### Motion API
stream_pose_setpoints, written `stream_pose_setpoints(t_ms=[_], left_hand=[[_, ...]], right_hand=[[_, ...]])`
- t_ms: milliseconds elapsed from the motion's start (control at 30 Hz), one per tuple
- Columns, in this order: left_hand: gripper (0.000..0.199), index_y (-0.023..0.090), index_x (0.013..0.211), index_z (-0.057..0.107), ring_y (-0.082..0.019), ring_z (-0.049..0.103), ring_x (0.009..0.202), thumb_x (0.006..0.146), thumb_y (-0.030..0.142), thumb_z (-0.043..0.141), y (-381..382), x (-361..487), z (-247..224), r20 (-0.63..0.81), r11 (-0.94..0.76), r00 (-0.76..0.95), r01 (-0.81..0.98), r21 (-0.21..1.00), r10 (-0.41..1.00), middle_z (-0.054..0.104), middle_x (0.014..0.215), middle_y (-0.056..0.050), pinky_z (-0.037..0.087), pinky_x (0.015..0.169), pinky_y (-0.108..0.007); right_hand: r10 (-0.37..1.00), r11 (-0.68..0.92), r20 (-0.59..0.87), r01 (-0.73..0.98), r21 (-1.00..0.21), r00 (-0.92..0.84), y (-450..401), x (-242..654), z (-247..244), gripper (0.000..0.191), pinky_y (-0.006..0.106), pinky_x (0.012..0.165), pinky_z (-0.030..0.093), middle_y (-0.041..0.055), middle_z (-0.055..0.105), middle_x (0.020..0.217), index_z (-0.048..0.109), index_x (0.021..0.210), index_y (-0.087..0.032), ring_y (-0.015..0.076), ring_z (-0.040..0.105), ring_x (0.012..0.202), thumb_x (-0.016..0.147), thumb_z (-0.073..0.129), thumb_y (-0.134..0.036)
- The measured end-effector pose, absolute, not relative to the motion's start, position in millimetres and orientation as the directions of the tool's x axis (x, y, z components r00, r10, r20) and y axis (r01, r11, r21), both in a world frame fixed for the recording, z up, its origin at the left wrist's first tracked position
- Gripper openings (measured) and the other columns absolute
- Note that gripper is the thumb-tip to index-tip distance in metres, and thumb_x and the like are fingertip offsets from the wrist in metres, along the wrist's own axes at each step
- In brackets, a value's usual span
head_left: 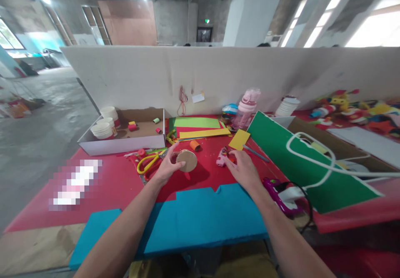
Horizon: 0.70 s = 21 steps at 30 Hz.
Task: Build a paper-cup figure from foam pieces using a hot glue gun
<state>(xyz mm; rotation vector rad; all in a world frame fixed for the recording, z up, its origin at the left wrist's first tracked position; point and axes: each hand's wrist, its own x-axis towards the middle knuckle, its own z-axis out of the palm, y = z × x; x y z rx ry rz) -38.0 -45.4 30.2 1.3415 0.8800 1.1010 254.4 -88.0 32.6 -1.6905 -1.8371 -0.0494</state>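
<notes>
Between the thumb and fingers of my left hand (168, 165) is a round tan cardboard disc (186, 161), its flat face toward me above the red tabletop. My right hand (242, 167) has its fingers curled at a small pink object (221, 157), whose kind I cannot make out. Just behind the disc lies a small orange paper roll (195, 145). Yellow-handled scissors (148, 163) rest left of my left hand. A yellow paper piece (239, 139) and a grey stick-like tool (255, 153) lie beyond my right hand.
A shallow box (121, 142) at the left holds paper cups and small rolls. Coloured paper strips (200, 123) and a pink bottle (246, 109) stand farther back. On the right are a green-sided box (300, 165), a white cable (331, 161) and a purple device (281, 199). Blue cloth (203, 219) covers the front edge.
</notes>
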Motion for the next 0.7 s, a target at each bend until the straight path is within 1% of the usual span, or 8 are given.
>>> stream_pose_setpoints(t_ms=[100, 167, 233, 333, 467, 533, 600, 700], left_hand=[[0.095, 0.024, 0.148, 0.029, -0.029, 0.053, 0.115, 0.067, 0.035, 0.078, -43.5, -38.2, 29.9, 0.096, -0.103, 0.249, 0.015, 0.995, 0.964, 0.059, 0.119, -0.011, 0.041, 0.099, -0.043], [0.094, 0.023, 0.147, 0.031, -0.030, 0.052, 0.116, 0.066, 0.034, 0.078, -42.4, -37.9, 28.4, 0.108, -0.125, 0.235, 0.055, 0.991, 0.966, 0.058, 0.122, -0.012, 0.040, 0.100, -0.045], [0.094, 0.024, 0.146, 0.032, -0.030, 0.053, 0.116, 0.064, 0.032, 0.078, -42.0, -37.3, 26.4, 0.136, -0.159, 0.234, 0.085, 0.984, 0.963, 0.057, 0.126, -0.012, 0.041, 0.101, -0.045], [0.096, 0.025, 0.146, 0.033, -0.030, 0.053, 0.117, 0.062, 0.028, 0.079, -43.1, -36.3, 25.1, 0.178, -0.209, 0.237, 0.114, 0.971, 0.955, 0.054, 0.130, -0.011, 0.041, 0.101, -0.046], [0.096, 0.025, 0.145, 0.035, -0.033, 0.046, 0.126, 0.060, 0.023, 0.079, -46.4, -34.4, 28.2, 0.235, -0.264, 0.217, 0.115, 0.958, 0.947, 0.045, 0.141, -0.012, 0.038, 0.105, -0.046], [0.095, 0.026, 0.145, 0.036, -0.034, 0.041, 0.130, 0.059, 0.021, 0.078, -47.7, -33.4, 29.6, 0.264, -0.288, 0.193, 0.113, 0.951, 0.945, 0.040, 0.146, -0.012, 0.038, 0.106, -0.046], [0.093, 0.026, 0.143, 0.038, -0.035, 0.038, 0.133, 0.059, 0.021, 0.078, -48.3, -32.7, 29.6, 0.287, -0.308, 0.171, 0.111, 0.945, 0.942, 0.037, 0.148, -0.012, 0.037, 0.106, -0.046], [0.089, 0.025, 0.142, 0.041, -0.035, 0.033, 0.136, 0.060, 0.022, 0.078, -48.0, -32.6, 27.4, 0.326, -0.351, 0.166, 0.155, 0.924, 0.931, 0.037, 0.148, -0.011, 0.033, 0.109, -0.047]], right_hand=[[0.950, 0.014, 0.304, 0.957, -0.289, 0.078, -82.1, 262.5, 21.4, 0.032, 0.036, 0.081, 0.043, 0.0152, 0.061, 0.103, 0.055, 0.102, -0.016, 0.0300, 0.057, 0.102, 0.087, 0.056, -0.044], [0.976, -0.022, 0.204, 0.965, -0.263, 0.078, -78.2, 268.0, 15.0, 0.032, 0.034, 0.077, 0.043, 0.0146, 0.063, 0.101, 0.054, 0.101, -0.016, 0.0296, 0.060, 0.099, 0.086, 0.057, -0.044], [0.987, -0.016, 0.151, 0.967, -0.255, 0.056, -74.7, 270.7, 12.2, 0.029, 0.032, 0.074, 0.041, 0.0136, 0.065, 0.100, 0.053, 0.101, -0.016, 0.0284, 0.062, 0.095, 0.085, 0.059, -0.040], [0.991, -0.037, 0.113, 0.966, -0.257, 0.068, -71.4, 270.1, 13.6, 0.027, 0.029, 0.069, 0.039, 0.0129, 0.067, 0.097, 0.051, 0.104, -0.016, 0.0267, 0.064, 0.091, 0.084, 0.061, -0.032], [0.987, -0.128, 0.063, 0.965, -0.227, 0.146, -72.4, 268.4, 16.9, 0.029, 0.029, 0.062, 0.038, 0.0151, 0.068, 0.088, 0.053, 0.103, -0.013, 0.0281, 0.066, 0.082, 0.085, 0.060, -0.036], [0.986, -0.141, 0.064, 0.971, -0.194, 0.156, -74.8, 268.6, 18.4, 0.027, 0.032, 0.064, 0.040, 0.0181, 0.067, 0.090, 0.056, 0.100, -0.012, 0.0303, 0.066, 0.085, 0.086, 0.058, -0.035], [0.984, -0.144, 0.077, 0.976, -0.162, 0.158, -77.8, 269.3, 21.3, 0.022, 0.034, 0.069, 0.041, 0.0212, 0.066, 0.097, 0.058, 0.098, -0.012, 0.0317, 0.065, 0.091, 0.087, 0.057, -0.031], [0.968, -0.212, 0.098, 0.964, -0.160, 0.229, -83.1, 271.4, 29.9, 0.021, 0.033, 0.067, 0.041, 0.0211, 0.065, 0.099, 0.058, 0.099, -0.014, 0.0302, 0.066, 0.091, 0.092, 0.049, -0.032]])
